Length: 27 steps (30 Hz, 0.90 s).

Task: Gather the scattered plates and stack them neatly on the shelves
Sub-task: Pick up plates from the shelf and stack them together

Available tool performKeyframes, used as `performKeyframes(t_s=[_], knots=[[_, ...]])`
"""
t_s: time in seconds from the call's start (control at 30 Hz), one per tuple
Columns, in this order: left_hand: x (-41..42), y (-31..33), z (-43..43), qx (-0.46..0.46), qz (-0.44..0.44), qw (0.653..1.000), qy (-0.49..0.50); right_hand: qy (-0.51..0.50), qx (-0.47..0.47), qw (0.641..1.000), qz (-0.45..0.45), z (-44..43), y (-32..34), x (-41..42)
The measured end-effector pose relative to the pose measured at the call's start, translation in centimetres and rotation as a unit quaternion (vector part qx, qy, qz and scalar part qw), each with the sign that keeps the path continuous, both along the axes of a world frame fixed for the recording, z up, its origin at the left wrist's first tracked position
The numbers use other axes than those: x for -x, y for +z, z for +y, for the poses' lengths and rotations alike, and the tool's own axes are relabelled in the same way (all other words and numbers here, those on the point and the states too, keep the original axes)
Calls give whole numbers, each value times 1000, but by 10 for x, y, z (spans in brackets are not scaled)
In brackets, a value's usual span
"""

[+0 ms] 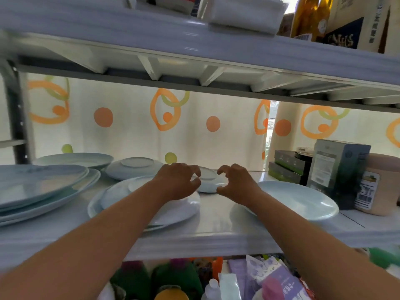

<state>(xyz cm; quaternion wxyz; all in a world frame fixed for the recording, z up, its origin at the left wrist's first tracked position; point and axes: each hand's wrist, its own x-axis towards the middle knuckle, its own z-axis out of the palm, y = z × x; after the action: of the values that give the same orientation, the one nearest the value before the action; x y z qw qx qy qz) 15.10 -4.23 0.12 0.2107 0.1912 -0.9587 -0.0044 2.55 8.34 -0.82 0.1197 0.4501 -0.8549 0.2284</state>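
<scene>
Pale blue plates lie scattered on a white shelf (216, 215). A small upturned plate (208, 180) sits at the back middle, and my left hand (178, 180) and right hand (237, 182) flank it with fingers curled and apart, holding nothing. Under my left forearm lies an upturned plate on a wider plate (173, 211). A single plate (296, 198) rests upright on the right. A stack of large plates (43, 189) fills the left. Behind it are a further plate (73, 159) and another upturned plate (134, 167).
Boxes and a black-lidded jar (303, 165) and a brown jar (381, 185) crowd the shelf's right end. The shelf above (194, 61) hangs low. A curtain with orange circles (151, 126) closes the back. Bottles and packets fill the shelf below (216, 282).
</scene>
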Motion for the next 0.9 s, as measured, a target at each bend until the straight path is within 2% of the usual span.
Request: performKeyframes(t_s=[0.2, 0.4, 0.57, 0.7, 0.9], knots=[[-18, 4, -23, -38, -5, 999, 29, 3, -102, 993, 56, -45, -15, -6], [-19, -1, -31, -20, -4, 999, 42, -32, -154, 984, 86, -70, -23, -1], [-20, -2, -38, -117, 15, 993, 27, -40, -191, 972, 131, -82, -20, 1], [-19, -1, -36, -116, 37, 992, 25, -52, -193, 962, 184, -87, -17, -3], [-19, -5, -42, -93, 40, 994, 43, -111, -122, 967, 196, -82, -21, 0]])
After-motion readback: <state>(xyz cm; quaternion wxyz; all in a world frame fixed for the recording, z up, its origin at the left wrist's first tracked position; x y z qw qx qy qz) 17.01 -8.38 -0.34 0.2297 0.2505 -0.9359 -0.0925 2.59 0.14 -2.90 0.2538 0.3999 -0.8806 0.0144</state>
